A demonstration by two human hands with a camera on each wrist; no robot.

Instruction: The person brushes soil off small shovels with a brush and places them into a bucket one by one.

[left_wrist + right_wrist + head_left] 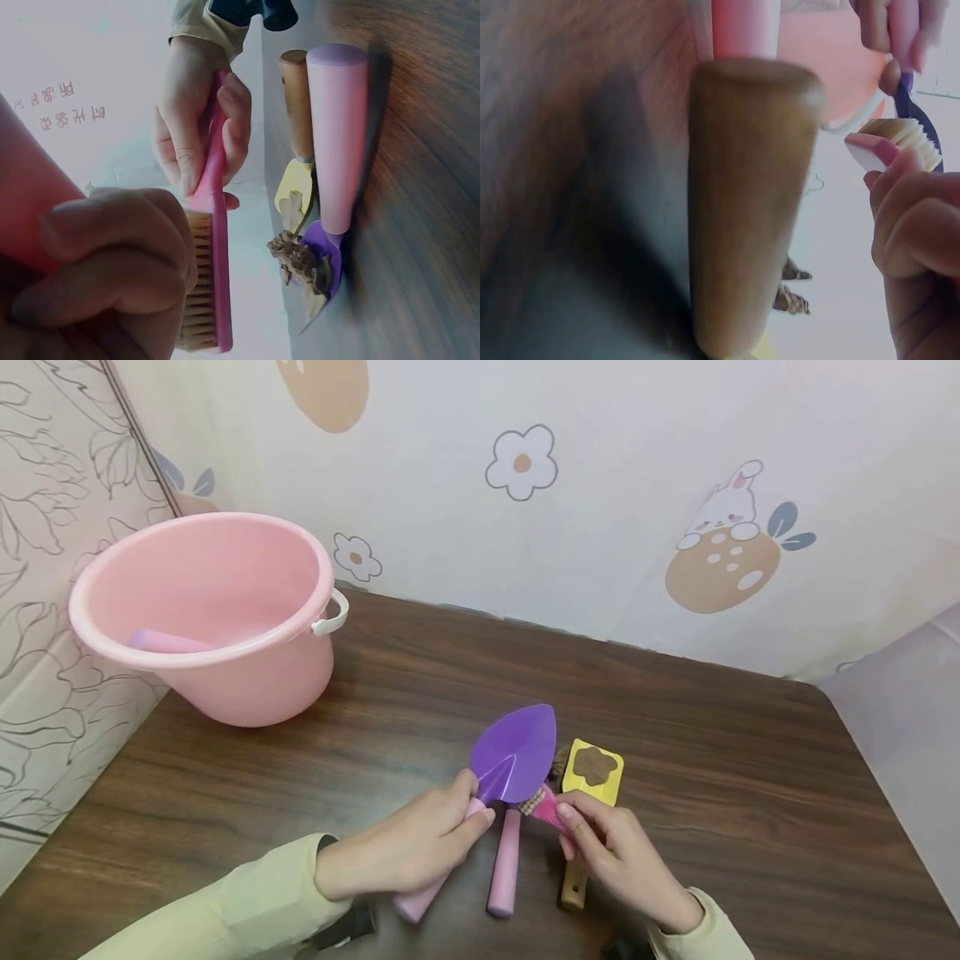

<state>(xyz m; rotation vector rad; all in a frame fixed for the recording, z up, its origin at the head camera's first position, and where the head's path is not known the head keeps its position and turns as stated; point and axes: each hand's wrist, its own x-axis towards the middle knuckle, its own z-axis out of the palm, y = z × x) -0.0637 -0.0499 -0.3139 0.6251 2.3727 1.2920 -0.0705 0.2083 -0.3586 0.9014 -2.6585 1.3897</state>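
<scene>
Purple trowel lies in our left hand, fingers wrapped around its pink handle, right of the pink bucket and nearer us. Farther right of the bucket, our right hand pinches the pink brush by its handle, thumb against fingers; whether its bristles touch the blade we cannot tell. Only the head view shows us a pink handle inside the bucket. The left wrist view reveals a brown clump on the second trowel, beside the yellow shovel, both well right of the bucket.
</scene>
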